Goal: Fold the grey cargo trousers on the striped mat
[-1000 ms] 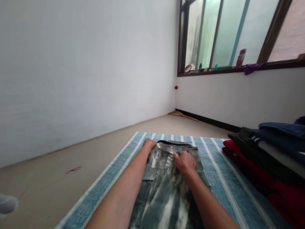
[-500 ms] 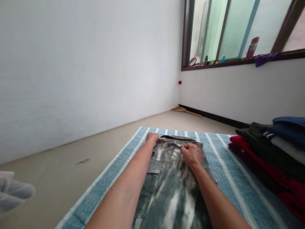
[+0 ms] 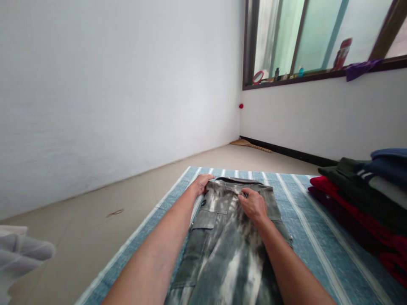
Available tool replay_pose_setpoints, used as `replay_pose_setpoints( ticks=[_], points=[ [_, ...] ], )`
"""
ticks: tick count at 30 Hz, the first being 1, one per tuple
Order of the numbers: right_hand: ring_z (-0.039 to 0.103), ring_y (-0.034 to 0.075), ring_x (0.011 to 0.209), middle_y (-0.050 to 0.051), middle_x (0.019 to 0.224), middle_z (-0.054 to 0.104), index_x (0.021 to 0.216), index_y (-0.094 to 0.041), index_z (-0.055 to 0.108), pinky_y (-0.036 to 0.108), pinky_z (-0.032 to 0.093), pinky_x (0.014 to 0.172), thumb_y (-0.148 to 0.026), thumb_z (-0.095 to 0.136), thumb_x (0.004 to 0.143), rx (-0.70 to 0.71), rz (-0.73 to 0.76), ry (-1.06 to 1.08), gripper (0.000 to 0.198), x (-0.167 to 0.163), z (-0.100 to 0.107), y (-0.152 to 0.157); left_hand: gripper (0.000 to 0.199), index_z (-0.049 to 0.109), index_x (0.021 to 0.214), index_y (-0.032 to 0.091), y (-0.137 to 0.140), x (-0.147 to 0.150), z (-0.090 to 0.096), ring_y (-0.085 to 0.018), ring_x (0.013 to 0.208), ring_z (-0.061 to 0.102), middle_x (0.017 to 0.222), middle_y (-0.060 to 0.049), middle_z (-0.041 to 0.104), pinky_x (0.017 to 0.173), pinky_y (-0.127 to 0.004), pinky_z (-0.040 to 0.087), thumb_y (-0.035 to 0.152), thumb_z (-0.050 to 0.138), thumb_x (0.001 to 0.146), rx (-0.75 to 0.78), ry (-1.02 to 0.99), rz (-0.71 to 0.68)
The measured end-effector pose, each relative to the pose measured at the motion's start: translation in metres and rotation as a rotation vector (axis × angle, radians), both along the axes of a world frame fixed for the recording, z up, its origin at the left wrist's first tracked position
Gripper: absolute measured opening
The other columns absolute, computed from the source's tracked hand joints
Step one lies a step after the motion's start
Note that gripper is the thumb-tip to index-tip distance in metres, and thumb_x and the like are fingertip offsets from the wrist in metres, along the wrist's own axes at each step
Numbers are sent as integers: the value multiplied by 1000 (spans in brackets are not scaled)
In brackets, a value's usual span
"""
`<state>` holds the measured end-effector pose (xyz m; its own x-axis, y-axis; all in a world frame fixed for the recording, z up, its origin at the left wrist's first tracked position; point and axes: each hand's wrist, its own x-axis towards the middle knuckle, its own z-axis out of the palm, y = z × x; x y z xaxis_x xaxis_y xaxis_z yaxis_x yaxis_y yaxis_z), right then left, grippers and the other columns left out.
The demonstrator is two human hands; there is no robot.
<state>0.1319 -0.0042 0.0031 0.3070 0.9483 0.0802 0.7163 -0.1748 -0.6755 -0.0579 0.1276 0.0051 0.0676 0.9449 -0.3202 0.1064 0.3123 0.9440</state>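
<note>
Grey-green camouflage cargo trousers (image 3: 229,254) lie folded lengthwise on a striped cloth, waistband at the far end and a flap pocket (image 3: 203,222) on the left side. At the waistband's left corner, my left hand (image 3: 202,183) rests with its fingers stretched out and the thumb apart, touching the fabric edge. My right hand (image 3: 252,204) is closed, pinching the fabric just below the middle of the waistband. Its fingertips are partly hidden by the hand. The near end of the trousers runs out of view between my forearms.
The blue-and-white striped cloth (image 3: 305,237) spreads under the trousers. A stack of folded clothes (image 3: 365,199) stands at the right. White sheer fabric (image 3: 22,254) shows at lower left. On the floor lie a thin loop (image 3: 115,213) and a broom (image 3: 251,145) by the corner.
My left hand has loosened from a closed grip, its fingers now extended at the waistband corner. My right hand keeps its pinch, shifted slightly left. The view has tilted a little.
</note>
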Motion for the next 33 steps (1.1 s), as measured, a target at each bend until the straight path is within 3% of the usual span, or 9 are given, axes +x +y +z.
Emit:
replay_pose_setpoints(
  ticks=[6,12,16,19,25,30,33],
  points=[
    [65,25,94,9,96,71,92,-21,72,28,44,72,-25,54,80,-32,-12,-30,22,-2,13,-3,26,60,105,14,-15,-12,5,-15,79,62,99,-4,63,69,-31,54,36,56,92,-40,-30,-142],
    [67,26,87,13,85,72,75,-17,73,27,42,63,-32,54,82,-101,-10,-50,25,2,15,-2,27,60,103,14,-19,-21,1,-14,77,61,95,-4,63,68,-31,53,37,55,92,-9,-105,-200],
    [67,29,87,15,85,72,74,-17,73,28,40,60,-33,55,81,-142,-23,-47,25,2,13,1,26,60,101,14,-19,-23,-3,-13,73,60,91,-3,63,65,-29,53,38,55,93,26,-110,-209],
    [67,28,86,13,86,71,73,-18,73,28,41,60,-23,54,77,-145,-35,-56,20,-1,18,-3,24,61,98,13,-18,-22,-5,-12,70,60,86,-1,63,65,-29,53,36,56,92,67,-94,-195],
    [62,24,101,10,111,66,89,-21,70,28,43,75,-28,43,85,-11,-79,-124,28,-5,37,-16,16,61,87,12,-12,-15,-14,-9,59,57,73,3,60,58,-24,50,29,59,90,160,30,-106],
    [65,25,89,11,90,71,86,-20,71,29,44,68,-25,45,82,-107,-106,-108,26,2,18,-13,18,60,86,13,-6,-4,-21,-8,56,53,73,3,58,54,-22,47,31,60,90,241,254,1],
    [66,25,88,11,89,71,86,-20,72,28,44,66,-27,46,82,-157,-108,-93,27,4,3,-9,18,60,85,13,-4,0,-22,-10,63,57,77,1,60,59,-25,50,30,61,89,291,388,43]
  ],
)
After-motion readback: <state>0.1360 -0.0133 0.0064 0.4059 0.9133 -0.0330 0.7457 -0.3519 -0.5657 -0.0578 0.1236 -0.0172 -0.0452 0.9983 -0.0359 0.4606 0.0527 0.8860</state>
